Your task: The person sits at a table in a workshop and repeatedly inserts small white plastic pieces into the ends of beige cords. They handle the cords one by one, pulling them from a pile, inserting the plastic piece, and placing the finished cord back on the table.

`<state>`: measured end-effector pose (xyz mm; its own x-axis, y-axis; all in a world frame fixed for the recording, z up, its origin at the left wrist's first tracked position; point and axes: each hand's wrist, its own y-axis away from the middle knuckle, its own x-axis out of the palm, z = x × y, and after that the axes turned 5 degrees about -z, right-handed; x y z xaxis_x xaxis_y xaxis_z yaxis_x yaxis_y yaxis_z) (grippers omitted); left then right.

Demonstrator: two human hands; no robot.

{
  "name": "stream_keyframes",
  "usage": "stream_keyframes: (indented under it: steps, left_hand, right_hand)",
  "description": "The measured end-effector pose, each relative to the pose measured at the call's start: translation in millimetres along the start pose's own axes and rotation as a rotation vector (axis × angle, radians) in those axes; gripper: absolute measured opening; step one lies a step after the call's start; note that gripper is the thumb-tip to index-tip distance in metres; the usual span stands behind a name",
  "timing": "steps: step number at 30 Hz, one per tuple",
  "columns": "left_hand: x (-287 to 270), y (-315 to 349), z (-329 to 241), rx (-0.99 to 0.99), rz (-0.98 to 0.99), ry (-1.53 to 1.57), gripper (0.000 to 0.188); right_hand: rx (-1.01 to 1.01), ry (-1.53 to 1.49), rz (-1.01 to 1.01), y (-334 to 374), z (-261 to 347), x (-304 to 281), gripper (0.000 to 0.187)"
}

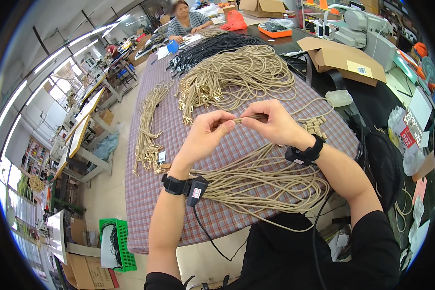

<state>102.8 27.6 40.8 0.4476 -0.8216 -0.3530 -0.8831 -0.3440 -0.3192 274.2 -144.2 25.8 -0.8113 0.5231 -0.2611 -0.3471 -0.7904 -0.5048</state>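
Above the plaid-covered table (147, 212), my left hand (204, 134) and my right hand (274, 123) meet fingertip to fingertip. Both pinch a beige cord (239, 121); the fingers partly hide it, so its end cannot be made out. Under my forearms a loose bundle of beige cords (270, 183) lies across the table. Small tan cylindrical pieces (315, 126) sit just beyond my right wrist. Farther off is a large heap of beige cords (246, 67) with gold metal clasps (193, 99) at its left end.
A slimmer beige cord bundle (152, 108) lies along the table's left side. Black cords (212, 48) are piled behind the heap. An open cardboard box (343, 60) and a clear plastic container (339, 98) stand at right. Another person (188, 24) sits at the far end.
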Motion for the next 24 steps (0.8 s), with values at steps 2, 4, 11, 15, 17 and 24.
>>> stream_keyframes:
  steps: [2, 4, 11, 15, 17, 24]
  left_hand:
    - [0.3, -1.0, 6.5, 0.024, -0.013, -0.051, 0.013]
    - [1.8, -0.6, 8.5, 0.041, -0.033, -0.092, 0.011]
    - [18.7, 2.7, -1.6, 0.219, -0.154, -0.293, 0.004]
    - [22.5, 3.7, 0.1, 0.302, -0.185, -0.394, 0.004]
    - [21.7, 3.8, 0.9, 0.265, -0.160, -0.389, 0.004]
    - [19.1, 5.3, -0.6, 0.094, -0.076, -0.286, 0.006]
  right_hand:
    - [-0.023, 0.025, -0.001, 0.9, -0.5, 1.1, 0.010]
    - [-0.037, 0.051, 0.005, 1.4, 1.3, 1.7, 0.009]
    - [-0.008, 0.038, 0.008, 1.5, -1.4, 1.2, 0.014]
    - [-0.008, 0.064, 0.018, 1.4, 1.3, 3.0, 0.013]
    - [-0.010, 0.094, 0.032, 2.1, 2.1, 1.5, 0.013]
    - [-0.039, 0.111, 0.069, 4.1, -0.4, 1.7, 0.011]
